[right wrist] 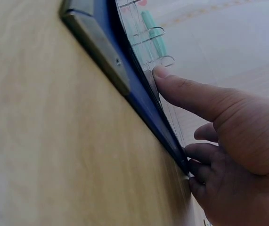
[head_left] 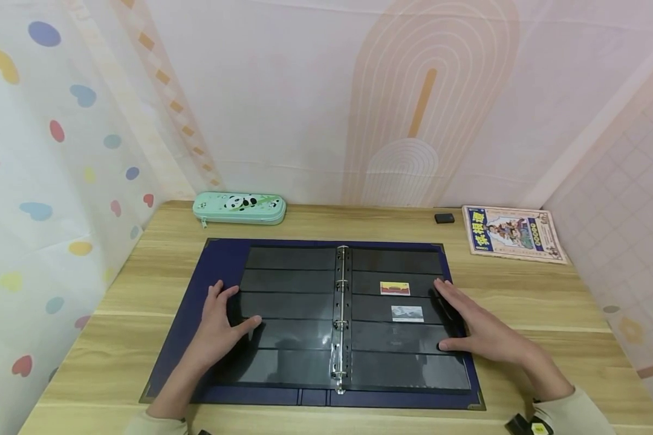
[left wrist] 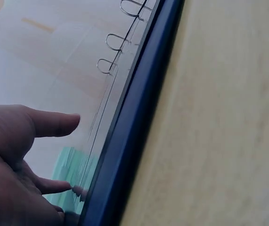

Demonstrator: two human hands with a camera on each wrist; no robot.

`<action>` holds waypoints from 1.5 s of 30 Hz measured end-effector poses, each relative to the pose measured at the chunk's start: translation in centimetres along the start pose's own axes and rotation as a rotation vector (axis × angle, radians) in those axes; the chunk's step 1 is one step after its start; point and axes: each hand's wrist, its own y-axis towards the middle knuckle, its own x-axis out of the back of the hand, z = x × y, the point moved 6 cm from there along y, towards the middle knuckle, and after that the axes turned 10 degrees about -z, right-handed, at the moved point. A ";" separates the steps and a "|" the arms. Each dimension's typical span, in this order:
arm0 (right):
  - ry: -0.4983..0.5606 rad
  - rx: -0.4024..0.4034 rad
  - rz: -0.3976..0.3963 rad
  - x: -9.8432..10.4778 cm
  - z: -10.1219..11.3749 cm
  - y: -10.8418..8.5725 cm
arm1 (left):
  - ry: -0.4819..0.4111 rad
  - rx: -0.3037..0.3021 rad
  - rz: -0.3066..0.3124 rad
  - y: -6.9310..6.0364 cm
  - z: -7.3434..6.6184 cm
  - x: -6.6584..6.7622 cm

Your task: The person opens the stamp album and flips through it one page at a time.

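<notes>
A dark blue ring binder (head_left: 314, 397) lies spread on the table, its black pocket pages on both sides of the metal rings (head_left: 341, 324). On the right page (head_left: 408, 370) are two small stamps: a red and yellow one (head_left: 395, 289) and a grey one (head_left: 407, 313) below it. My left hand (head_left: 217, 329) is at the outer part of the left page (head_left: 288, 305), thumb stretched out and fingers loosely bent. My right hand (head_left: 484, 326) rests at the right page's outer edge, thumb and fingers spread apart. In the right wrist view its thumb (right wrist: 186, 92) touches the page.
A mint panda pencil case (head_left: 239, 208) stands at the back left. Towards the back right lie a small black object (head_left: 444, 218) and a printed booklet (head_left: 514, 234). Patterned cloth (head_left: 283, 103) hangs behind the wooden table (head_left: 528, 296).
</notes>
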 end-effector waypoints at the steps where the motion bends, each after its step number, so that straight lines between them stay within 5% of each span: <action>1: -0.001 -0.001 0.000 0.0 0.0 0.0 | 0.010 -0.013 0.000 0.0 0.0 -0.1; 23: -0.028 -0.009 -0.051 0.6 0.3 0.4 | 0.076 -0.276 -0.008 -0.3 0.1 -1.2; 34: -0.116 -0.012 -0.148 2.4 0.5 2.7 | 0.114 -0.300 -0.014 -0.1 0.9 -1.6; 45: -0.072 -0.060 -0.152 3.4 -2.1 6.1 | 0.113 -0.300 -0.013 0.0 1.0 -1.6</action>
